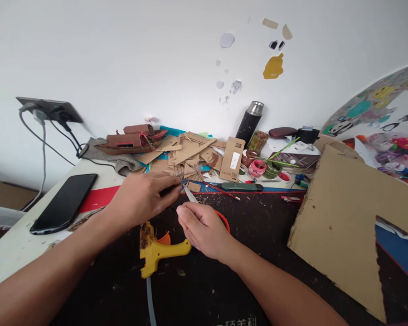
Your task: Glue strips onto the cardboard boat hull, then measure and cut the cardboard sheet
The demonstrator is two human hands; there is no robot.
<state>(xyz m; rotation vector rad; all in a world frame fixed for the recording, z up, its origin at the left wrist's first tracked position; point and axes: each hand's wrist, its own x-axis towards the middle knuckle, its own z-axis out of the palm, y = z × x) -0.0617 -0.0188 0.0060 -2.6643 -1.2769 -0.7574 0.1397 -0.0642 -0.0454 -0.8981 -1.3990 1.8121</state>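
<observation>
My right hand is closed round a pair of scissors. The pale blades point up and left, and part of an orange-red handle loop shows behind the hand. Close to the blade tips, my left hand has thumb and fingers pinched together. Whatever lies between those fingertips is too small to make out. Below both hands a yellow hot glue gun rests on the dark mat, a grey-white glue stick running out of its rear end.
Cardboard scraps lie heaped behind the hands, beside a brown model boat. A green utility knife, paint pots and a black thermos stand or lie further right. Large cardboard covers the right side; a phone lies left.
</observation>
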